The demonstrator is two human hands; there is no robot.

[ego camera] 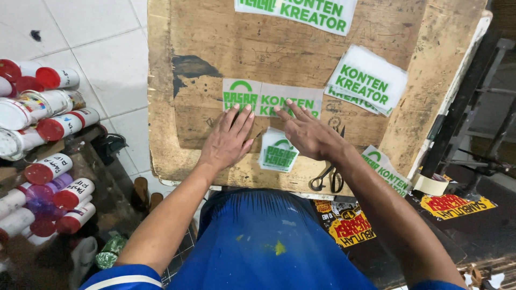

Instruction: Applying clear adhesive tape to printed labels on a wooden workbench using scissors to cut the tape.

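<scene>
Hands lie flat and empty, left hand (228, 138) and right hand (309, 134) pressing the near edge of a white-and-green sticker strip (272, 99) running crosswise on the wooden tabletop (424, 80).

A long white film strip (272, 99) with green printed lettering and an arch emblem lies flat across the worn wooden counter (204, 43), its lower edge under both hands' fingertips. Just below it, a smaller white sheet (279, 151) bearing the same green emblem lies slightly tilted.
</scene>
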